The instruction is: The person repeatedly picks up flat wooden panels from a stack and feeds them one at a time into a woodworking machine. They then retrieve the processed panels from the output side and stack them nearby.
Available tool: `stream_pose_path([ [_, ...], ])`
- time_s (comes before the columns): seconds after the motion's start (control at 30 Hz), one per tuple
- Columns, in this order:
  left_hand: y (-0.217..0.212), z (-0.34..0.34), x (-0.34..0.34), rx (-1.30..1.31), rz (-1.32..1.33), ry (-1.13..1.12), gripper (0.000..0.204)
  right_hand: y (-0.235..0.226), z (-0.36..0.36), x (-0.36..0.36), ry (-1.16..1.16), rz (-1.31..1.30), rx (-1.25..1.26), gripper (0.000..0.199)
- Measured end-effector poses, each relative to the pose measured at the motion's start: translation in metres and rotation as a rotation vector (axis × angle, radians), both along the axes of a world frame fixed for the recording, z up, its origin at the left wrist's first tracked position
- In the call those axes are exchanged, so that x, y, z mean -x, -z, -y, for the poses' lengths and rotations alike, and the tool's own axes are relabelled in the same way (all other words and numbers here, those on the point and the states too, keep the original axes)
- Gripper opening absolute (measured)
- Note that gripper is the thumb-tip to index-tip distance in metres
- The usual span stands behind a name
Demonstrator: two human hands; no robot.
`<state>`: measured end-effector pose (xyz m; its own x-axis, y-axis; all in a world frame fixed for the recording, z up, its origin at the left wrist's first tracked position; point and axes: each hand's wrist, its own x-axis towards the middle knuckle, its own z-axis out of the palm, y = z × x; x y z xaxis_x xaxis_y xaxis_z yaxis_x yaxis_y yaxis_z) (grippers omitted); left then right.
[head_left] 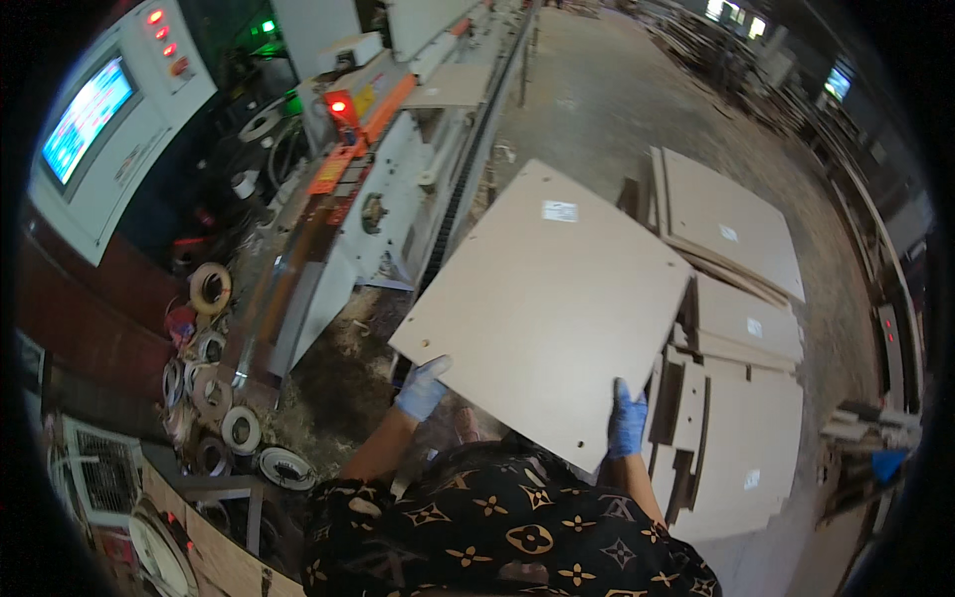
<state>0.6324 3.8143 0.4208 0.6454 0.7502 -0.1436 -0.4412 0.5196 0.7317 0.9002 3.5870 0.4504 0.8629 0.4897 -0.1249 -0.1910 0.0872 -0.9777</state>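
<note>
A large beige board [547, 318] with small holes near its corners and a white label [560, 211] toward its far end is held out in front of me. My left hand [424, 388], in a blue glove, grips its near left corner. On the near right edge my right hand [628, 420], gloved in blue too, is closed round the board, its fingers partly hidden below. The board's far left side reaches close to the edge of a long white machine [398, 179].
Stacks of similar boards [731, 224] lie to the right, with narrow strips [688, 408] beside them. A control panel with a lit screen [88, 119] stands at the left. Rolls of edging tape [241, 430] lie on the floor below it. Timber piles line the far right.
</note>
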Motion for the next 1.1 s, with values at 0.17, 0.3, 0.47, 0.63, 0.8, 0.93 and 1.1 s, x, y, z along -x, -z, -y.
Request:
stream_pose_path([
  [0.17, 0.052, -0.073, 0.113, 0.15, -0.175, -0.356, 0.051, 0.025, -0.154, 0.059, -0.277, -0.219, -0.031, 0.042],
  [0.3, 0.075, -0.117, 0.17, 0.21, -0.044, -0.562, 0.045, 0.049, -0.249, 0.107, -0.412, -0.22, -0.021, 0.038],
  [0.47, 0.061, -0.142, 0.165, 0.288, 0.067, -0.719, 0.049, 0.056, -0.312, 0.154, -0.423, 0.092, 0.193, 0.056],
  [0.63, 0.079, -0.136, 0.1, 0.441, 0.134, -0.718, 0.055, 0.036, -0.333, 0.152, -0.55, 0.572, 0.58, 0.071],
  [0.8, 0.091, -0.175, 0.105, 0.325, 0.276, -0.561, 0.066, 0.025, -0.348, 0.134, -0.644, 0.771, 0.546, 0.06],
  [0.93, 0.078, -0.203, 0.098, 0.4, 0.174, -0.724, 0.066, 0.029, -0.348, 0.128, -0.672, 0.643, 0.438, 0.051],
  [1.1, 0.061, -0.222, 0.073, 0.411, 0.211, -0.716, 0.067, 0.04, -0.329, 0.118, -0.717, 0.464, 0.344, 0.045],
])
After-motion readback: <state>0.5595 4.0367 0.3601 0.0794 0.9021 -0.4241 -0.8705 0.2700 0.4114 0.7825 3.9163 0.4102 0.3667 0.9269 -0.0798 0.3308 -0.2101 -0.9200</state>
